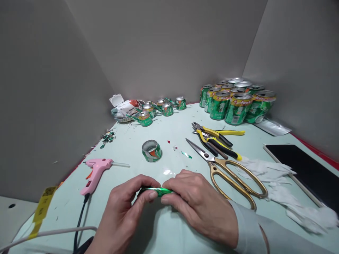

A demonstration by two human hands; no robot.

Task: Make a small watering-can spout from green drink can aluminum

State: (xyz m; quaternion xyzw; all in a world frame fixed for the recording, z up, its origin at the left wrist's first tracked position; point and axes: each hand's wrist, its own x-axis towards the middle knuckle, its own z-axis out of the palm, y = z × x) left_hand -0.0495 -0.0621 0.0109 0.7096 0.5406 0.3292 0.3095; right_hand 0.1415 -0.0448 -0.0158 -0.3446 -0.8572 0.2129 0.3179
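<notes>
A narrow strip of green can metal (163, 191) is pinched between both hands near the front of the table. My left hand (129, 204) grips its left end between thumb and fingers. At its right end, my right hand (196, 201) pinches it the same way, and the fingers hide part of it. Just beyond the hands stands a cut can base (152, 151), a short open green ring. To the right of my right hand lie scissors (225, 169) with gold handles, their blades pointing away to the left.
A pink glue gun (96, 173) with its cord lies left. Pliers (214, 137) lie beyond the scissors, with white gloves (286, 190) and a tablet (304, 169) farther right. Green cans (238, 109) cluster at back right; small cut-can pieces (167, 109) and a wipes pack (128, 110) stand at back left.
</notes>
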